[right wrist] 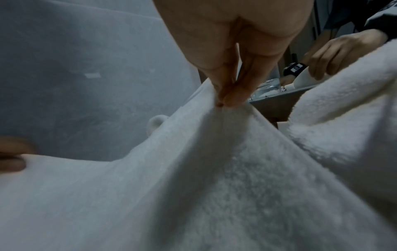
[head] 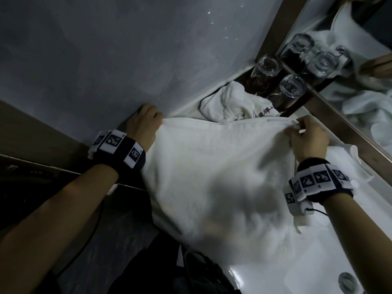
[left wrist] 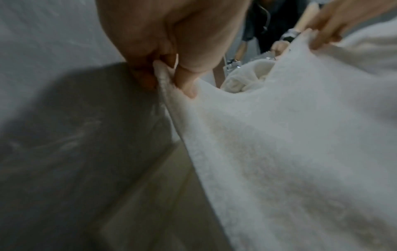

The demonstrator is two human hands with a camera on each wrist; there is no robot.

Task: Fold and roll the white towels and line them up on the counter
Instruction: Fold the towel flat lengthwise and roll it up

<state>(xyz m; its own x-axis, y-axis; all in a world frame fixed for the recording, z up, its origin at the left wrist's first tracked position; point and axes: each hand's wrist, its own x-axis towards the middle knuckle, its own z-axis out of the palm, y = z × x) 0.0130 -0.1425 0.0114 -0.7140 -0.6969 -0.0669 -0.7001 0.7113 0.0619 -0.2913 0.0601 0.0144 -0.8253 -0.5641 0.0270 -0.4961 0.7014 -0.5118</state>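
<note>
A large white towel [head: 214, 172] is stretched between my two hands above the white counter [head: 275, 270]. My left hand [head: 146, 122] pinches its far left corner close to the grey wall. My right hand [head: 305, 132] pinches the far right corner near the mirror. The left wrist view shows thumb and fingers [left wrist: 184, 84] clamped on the towel's hem [left wrist: 165, 81]. From the right wrist camera, fingertips [right wrist: 232, 100] pinch a peak of the towel [right wrist: 214, 169]. A second, crumpled white towel [head: 233, 100] with dark embroidery lies behind it on the counter.
Two upturned glasses [head: 267, 68] [head: 290, 88] stand on a dark tray by the mirror [head: 350, 66] at the back right. The grey wall [head: 106, 49] runs along the left. A basin drain [head: 347, 281] sits at the lower right. Another piece of white cloth [head: 356, 158] lies along the mirror's frame.
</note>
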